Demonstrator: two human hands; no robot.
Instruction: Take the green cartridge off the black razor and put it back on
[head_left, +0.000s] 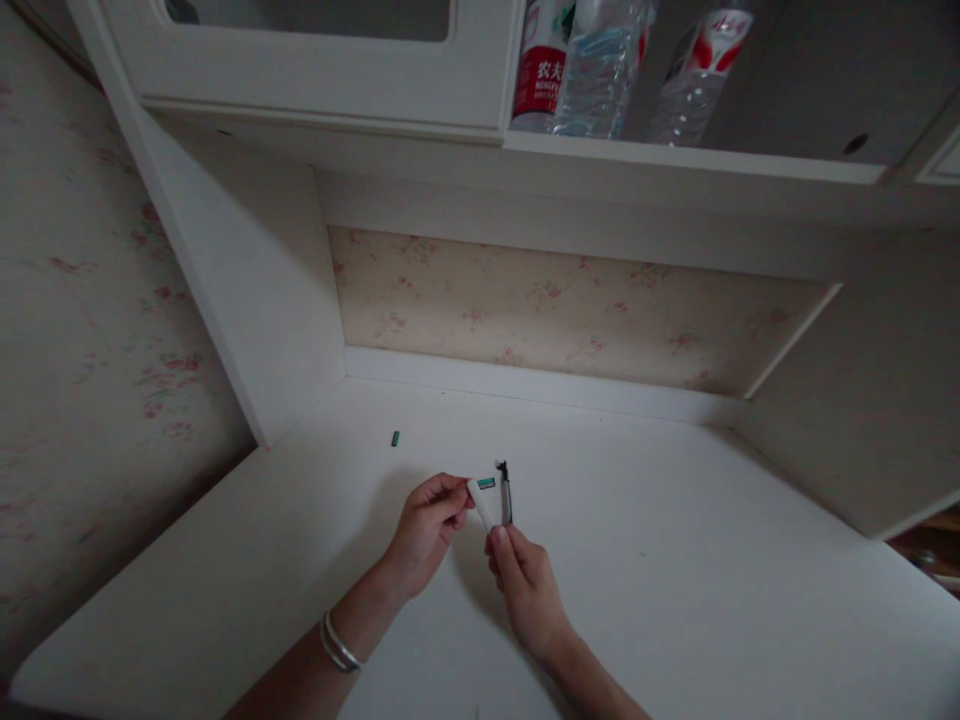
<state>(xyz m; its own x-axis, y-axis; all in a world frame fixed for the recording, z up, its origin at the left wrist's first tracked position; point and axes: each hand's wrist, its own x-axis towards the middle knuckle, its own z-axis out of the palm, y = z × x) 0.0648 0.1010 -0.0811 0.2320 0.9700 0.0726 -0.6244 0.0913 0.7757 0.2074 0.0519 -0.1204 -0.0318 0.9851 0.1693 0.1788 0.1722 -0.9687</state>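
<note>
My left hand (427, 528) has its grip closed on a small white piece (480, 500) just above the desk (675, 560); my right hand (525, 590) pinches a dark thin stick (506, 492) beside it. Fingertip holds look slight; either could slip and drop.

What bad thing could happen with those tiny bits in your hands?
1. The left hand pinches the white piece only by its fingertips, so it might slip onto the desk.
2. The right hand holds the thin black stick by its lower end; pushing the two together could bend it.
3. The tiny dark bit lies loose and could get lost.
</note>
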